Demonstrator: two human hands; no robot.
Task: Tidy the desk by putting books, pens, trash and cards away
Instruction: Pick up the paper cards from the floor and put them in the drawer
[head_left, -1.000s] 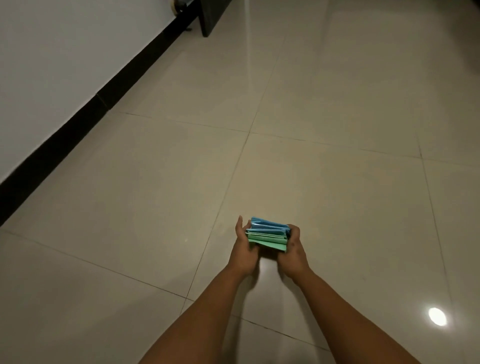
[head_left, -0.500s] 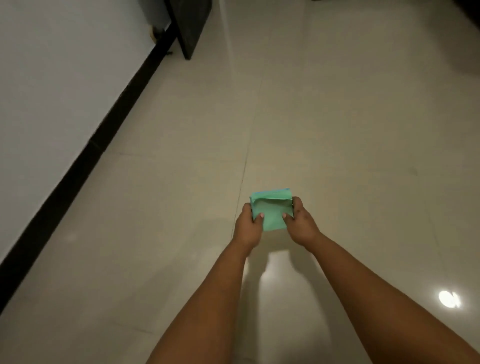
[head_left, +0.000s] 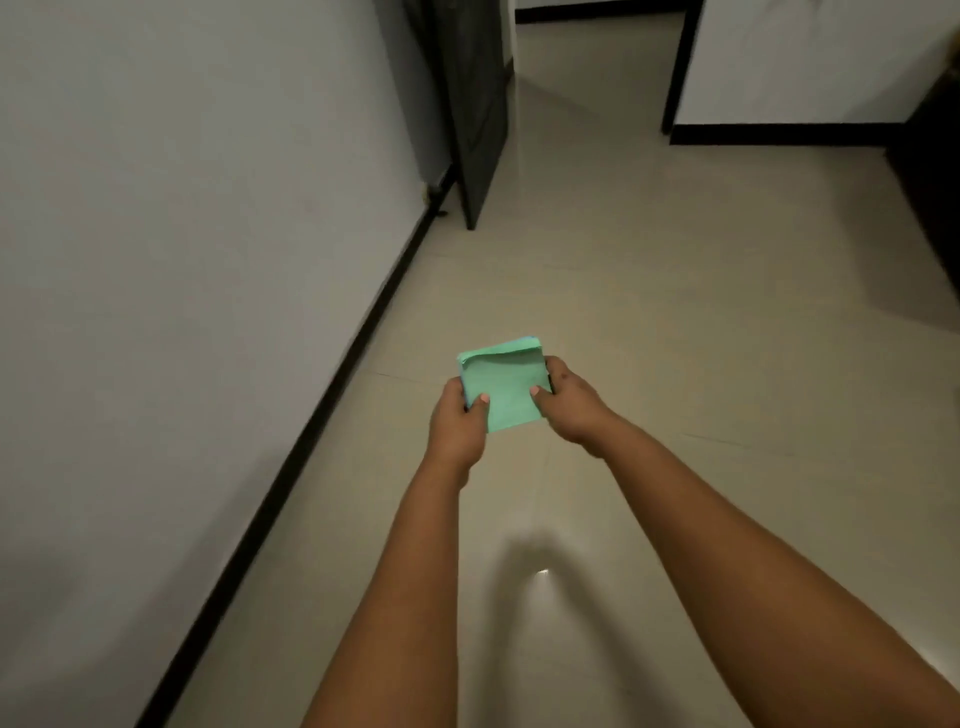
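Carrying a green card stack (head_left: 503, 384) over the tiled floor (head_left: 649, 322), left hand (head_left: 457, 423) and right hand (head_left: 569, 405) pinch its sides, thumbs on top. No desk or storage spot shows, so these cards look not yet put away; the other items' progress cannot be judged.

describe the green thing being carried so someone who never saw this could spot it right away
Start from the pale tiled floor of the corridor, with the white wall and its black skirting on the left. Out in front, above the floor, the left hand and right hand grip the mint-green square stack of paper cards by its sides. It is the only brightly coloured thing in view, with a thin blue edge showing at its far side.
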